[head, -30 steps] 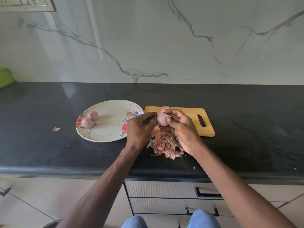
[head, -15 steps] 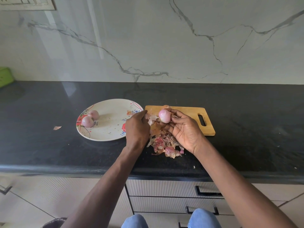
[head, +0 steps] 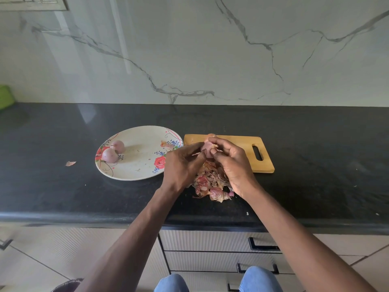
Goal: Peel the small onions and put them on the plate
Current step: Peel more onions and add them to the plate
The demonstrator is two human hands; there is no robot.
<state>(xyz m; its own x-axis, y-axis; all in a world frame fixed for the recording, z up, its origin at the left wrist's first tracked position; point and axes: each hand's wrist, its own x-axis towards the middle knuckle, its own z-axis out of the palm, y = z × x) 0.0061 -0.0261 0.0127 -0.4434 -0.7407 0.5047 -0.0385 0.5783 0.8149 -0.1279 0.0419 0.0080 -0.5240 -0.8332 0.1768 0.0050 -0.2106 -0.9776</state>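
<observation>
Black stone table (head: 52, 186) carries everything. At far left lies a loose skin scrap (head: 70, 163). Next is the floral plate (head: 134, 175) w/ two peeled onions (head: 113, 151) near its left rim, touching each other. Your left hand (head: 181, 165) is beside the plate's right edge, its fingers (head: 196, 147) curled and pinching at the onion (head: 207, 149). Your right hand (head: 233, 163) grips that same onion from the other side, approx. above the wooden board (head: 237, 152). A pile of peels (head: 210, 184) sits on the table under both hands.
</observation>
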